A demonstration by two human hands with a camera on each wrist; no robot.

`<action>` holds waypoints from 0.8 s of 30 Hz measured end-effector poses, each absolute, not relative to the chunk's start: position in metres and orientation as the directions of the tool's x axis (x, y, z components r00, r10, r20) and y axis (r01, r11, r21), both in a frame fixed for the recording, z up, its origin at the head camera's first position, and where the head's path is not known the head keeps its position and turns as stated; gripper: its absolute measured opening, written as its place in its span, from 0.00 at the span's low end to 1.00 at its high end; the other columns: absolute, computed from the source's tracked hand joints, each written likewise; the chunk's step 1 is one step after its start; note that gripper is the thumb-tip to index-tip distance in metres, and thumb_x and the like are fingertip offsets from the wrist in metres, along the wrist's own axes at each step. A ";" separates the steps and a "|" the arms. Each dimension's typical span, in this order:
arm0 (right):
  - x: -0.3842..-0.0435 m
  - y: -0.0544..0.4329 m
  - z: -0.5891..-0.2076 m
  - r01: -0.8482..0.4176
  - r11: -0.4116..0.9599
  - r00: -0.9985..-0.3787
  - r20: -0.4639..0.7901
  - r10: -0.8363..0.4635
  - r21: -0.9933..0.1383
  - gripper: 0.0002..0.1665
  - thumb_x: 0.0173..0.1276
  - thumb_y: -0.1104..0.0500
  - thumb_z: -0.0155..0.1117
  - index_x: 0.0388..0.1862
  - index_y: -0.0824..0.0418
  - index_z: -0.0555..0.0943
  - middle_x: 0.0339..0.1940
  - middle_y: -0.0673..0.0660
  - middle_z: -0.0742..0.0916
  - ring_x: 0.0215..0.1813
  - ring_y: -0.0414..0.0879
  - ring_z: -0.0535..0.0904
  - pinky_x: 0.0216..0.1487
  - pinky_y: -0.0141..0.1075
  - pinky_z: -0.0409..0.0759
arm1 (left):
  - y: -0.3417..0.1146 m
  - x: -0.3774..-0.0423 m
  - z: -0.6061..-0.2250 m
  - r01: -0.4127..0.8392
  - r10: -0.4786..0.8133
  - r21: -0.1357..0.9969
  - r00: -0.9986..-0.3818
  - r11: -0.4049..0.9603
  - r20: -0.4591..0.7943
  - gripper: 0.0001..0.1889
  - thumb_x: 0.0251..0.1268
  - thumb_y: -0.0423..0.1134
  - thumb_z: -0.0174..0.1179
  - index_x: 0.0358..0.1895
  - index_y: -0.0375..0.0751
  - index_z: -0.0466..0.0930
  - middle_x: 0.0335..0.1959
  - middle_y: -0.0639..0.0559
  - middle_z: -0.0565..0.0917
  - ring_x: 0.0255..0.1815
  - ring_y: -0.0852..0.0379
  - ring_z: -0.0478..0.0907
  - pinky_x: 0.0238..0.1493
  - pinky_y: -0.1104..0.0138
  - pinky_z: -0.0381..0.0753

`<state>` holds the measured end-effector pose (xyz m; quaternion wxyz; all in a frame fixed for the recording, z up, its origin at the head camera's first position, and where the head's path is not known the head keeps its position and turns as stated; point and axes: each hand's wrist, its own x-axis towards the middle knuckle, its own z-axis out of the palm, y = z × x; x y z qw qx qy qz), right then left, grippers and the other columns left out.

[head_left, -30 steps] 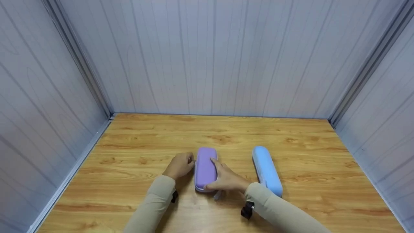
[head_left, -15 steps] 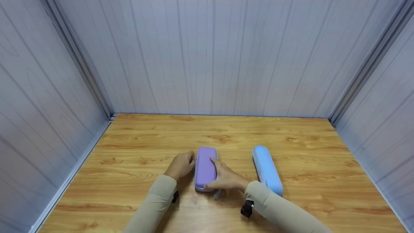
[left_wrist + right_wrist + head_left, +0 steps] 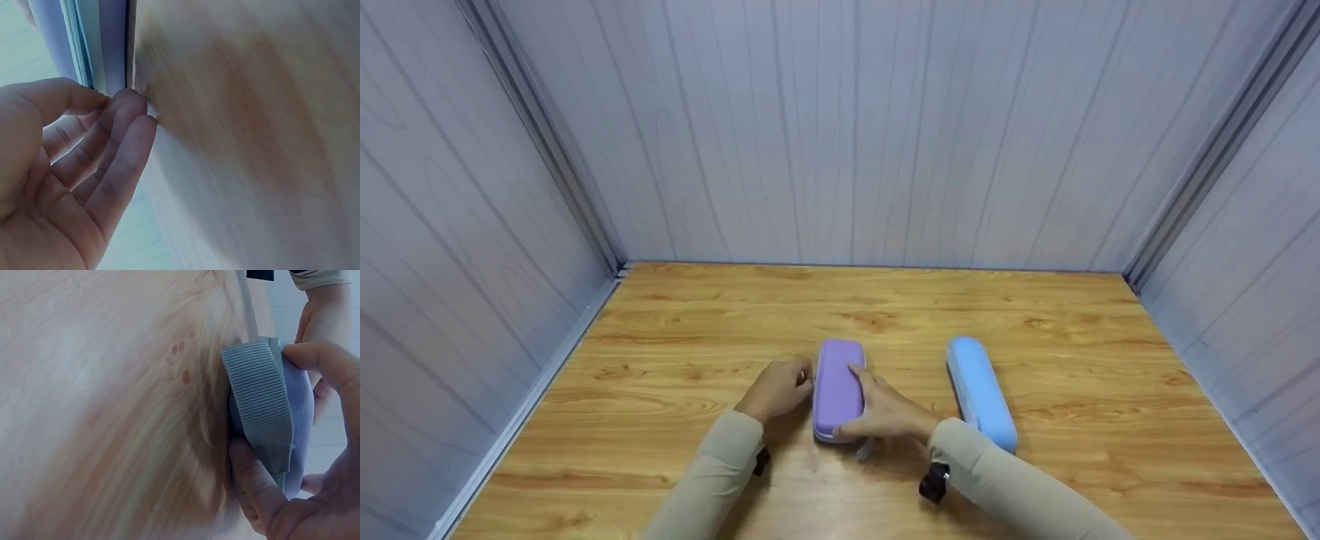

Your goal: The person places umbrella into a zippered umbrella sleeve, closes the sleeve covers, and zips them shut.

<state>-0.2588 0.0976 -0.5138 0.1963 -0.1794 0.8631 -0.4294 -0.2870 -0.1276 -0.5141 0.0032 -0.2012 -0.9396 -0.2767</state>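
A purple zippered pencil case (image 3: 838, 386) lies lengthwise on the wooden table. My right hand (image 3: 885, 411) grips it from the right, thumb at its near end and fingers over the top and side. In the right wrist view, a grey ribbed strap (image 3: 259, 394) sticks out from the case's end between thumb and fingers. At the left side, my left hand (image 3: 778, 388) has thumb and forefinger pinched together right at the zipper (image 3: 80, 45). The zipper pull is hidden by these fingertips.
A light blue pencil case (image 3: 981, 394) lies to the right, with the right forearm in front of its near end. Pale panelled walls (image 3: 855, 135) enclose the wooden table (image 3: 697, 315) at the back and both sides.
My left hand has shifted very slightly beside the zipper, its wrist turning a little. The right hand and both cases stay in place.
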 end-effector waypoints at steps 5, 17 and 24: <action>-0.260 0.098 -0.515 -0.192 0.576 -0.861 -0.144 -0.487 -0.794 0.72 0.49 0.42 0.79 0.82 0.64 0.46 0.68 0.73 0.67 0.61 0.59 0.71 0.66 0.53 0.69 | -0.128 -0.285 -0.514 0.397 0.394 0.510 -0.911 0.763 0.119 0.07 0.65 0.29 0.61 0.30 0.41 0.75 0.24 0.54 0.72 0.26 0.57 0.68 0.29 0.61 0.71; -0.261 0.099 -0.515 -0.153 0.560 -0.857 -0.173 -0.485 -0.814 0.72 0.50 0.42 0.79 0.82 0.62 0.45 0.71 0.73 0.64 0.64 0.60 0.69 0.69 0.54 0.66 | -0.130 -0.283 -0.513 0.418 0.425 0.491 -0.899 0.764 0.104 0.08 0.65 0.29 0.60 0.28 0.41 0.74 0.22 0.54 0.71 0.25 0.56 0.68 0.28 0.61 0.71; -0.262 0.099 -0.515 -0.139 0.571 -0.857 -0.191 -0.479 -0.809 0.71 0.51 0.41 0.78 0.83 0.60 0.45 0.72 0.72 0.64 0.64 0.59 0.69 0.69 0.53 0.66 | -0.132 -0.278 -0.512 0.433 0.453 0.497 -0.887 0.752 0.087 0.08 0.65 0.29 0.59 0.28 0.42 0.74 0.22 0.54 0.72 0.25 0.57 0.67 0.28 0.62 0.71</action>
